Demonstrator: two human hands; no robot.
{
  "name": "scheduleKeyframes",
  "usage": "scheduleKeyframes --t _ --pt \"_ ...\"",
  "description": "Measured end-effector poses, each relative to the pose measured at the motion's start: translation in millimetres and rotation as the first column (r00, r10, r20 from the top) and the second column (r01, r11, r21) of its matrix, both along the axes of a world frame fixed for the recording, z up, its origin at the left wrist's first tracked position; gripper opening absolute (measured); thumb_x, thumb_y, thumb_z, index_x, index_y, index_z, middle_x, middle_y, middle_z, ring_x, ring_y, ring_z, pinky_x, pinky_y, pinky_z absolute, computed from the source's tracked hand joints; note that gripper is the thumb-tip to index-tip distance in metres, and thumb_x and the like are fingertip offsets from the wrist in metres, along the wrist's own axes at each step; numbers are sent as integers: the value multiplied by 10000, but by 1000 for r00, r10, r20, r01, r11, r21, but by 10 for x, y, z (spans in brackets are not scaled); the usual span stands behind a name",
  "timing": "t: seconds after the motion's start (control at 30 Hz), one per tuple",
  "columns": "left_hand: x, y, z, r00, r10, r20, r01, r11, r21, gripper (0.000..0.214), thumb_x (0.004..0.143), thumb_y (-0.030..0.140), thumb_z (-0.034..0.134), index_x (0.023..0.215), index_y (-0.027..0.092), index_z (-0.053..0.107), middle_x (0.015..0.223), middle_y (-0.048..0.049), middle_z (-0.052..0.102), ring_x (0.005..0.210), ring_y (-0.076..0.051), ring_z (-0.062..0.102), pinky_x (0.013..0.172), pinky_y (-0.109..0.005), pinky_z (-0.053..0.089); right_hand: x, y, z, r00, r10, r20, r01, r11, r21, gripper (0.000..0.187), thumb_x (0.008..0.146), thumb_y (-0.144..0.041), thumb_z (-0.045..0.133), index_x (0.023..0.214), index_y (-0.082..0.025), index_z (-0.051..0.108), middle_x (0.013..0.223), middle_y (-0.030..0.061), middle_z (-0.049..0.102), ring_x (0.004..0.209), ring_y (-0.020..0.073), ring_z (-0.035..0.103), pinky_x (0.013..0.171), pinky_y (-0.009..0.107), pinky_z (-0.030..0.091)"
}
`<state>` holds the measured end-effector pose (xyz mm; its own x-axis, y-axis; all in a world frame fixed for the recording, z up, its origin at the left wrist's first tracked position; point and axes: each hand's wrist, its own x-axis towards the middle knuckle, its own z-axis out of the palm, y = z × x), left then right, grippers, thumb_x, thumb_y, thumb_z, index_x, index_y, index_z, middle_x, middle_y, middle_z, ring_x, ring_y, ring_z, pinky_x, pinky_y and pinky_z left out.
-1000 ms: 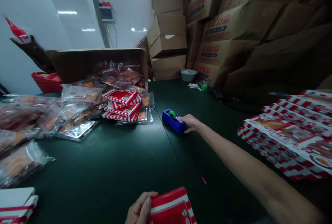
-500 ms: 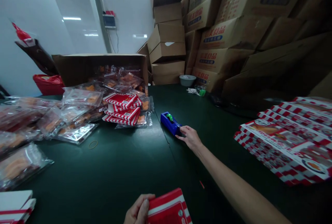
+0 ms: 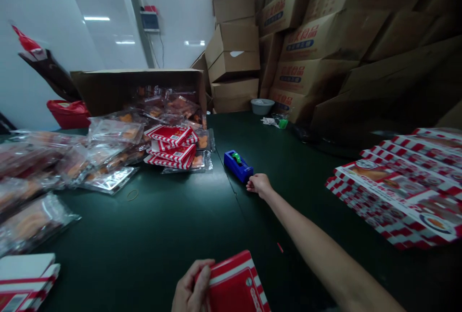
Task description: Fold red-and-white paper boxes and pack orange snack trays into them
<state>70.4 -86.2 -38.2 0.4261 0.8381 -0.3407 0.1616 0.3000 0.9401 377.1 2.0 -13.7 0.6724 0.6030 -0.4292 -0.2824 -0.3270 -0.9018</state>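
My left hand (image 3: 191, 290) grips a red and white striped box (image 3: 236, 285) at the near edge of the dark green table (image 3: 173, 225). My right arm stretches far out, and my right hand (image 3: 259, 184) is pinched shut right at the near end of a blue tape dispenser (image 3: 237, 165) with a green roll. What the fingers pinch is too small to see.
Clear packs of orange food (image 3: 108, 158) spill from an open cardboard box (image 3: 133, 88) at the left, with several red striped boxes (image 3: 170, 150) stacked on them. Flat striped cartons (image 3: 397, 191) lie at the right. Stacked cardboard boxes (image 3: 306, 37) fill the back right. A rubber band (image 3: 132, 195) lies on the table.
My right hand has drawn back from on top of the tape dispenser to just in front of it, fingers now pinched. My left hand keeps holding the red box.
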Motion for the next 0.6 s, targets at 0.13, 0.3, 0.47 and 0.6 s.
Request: scheduleKeyframes --t 0.13,0.3,0.47,0.6 --pt "-13 39 407 1000 -6 17 3 986 165 417 737 563 638 839 164 699 805 -43 693 773 -197 627 689 -261 499 -101 -195 277 999 18 33 -20 999 46 266 923 -322 561 1120 -146 579 1068 63 615 863 172 625 723 339 546" --pt "-9 72 1048 995 -24 97 -45 761 648 229 891 330 537 1027 189 656 940 -43 699 807 -158 639 713 -237 520 -302 -868 992 998 31 47 -45 938 342 193 892 -297 577 751 -165 567 616 -44 526 513 76 497 513 211 446" --pt "174 -109 940 995 -100 17 7 236 972 357 867 58 517 1177 219 590 1128 -96 652 1012 -170 638 862 -269 531 -1067 -1917 1264 935 354 9 -280 722 633 272 777 -329 692 613 -204 515 410 -68 443 371 83 434 436 226 365" --pt "217 -259 716 995 -98 10 0 110 994 464 838 5 528 1229 253 557 1172 -96 639 1109 -203 609 944 -345 522 -1507 -2161 882 860 466 -205 -245 732 636 320 766 -363 719 617 -184 499 407 -71 457 364 64 440 417 190 334"
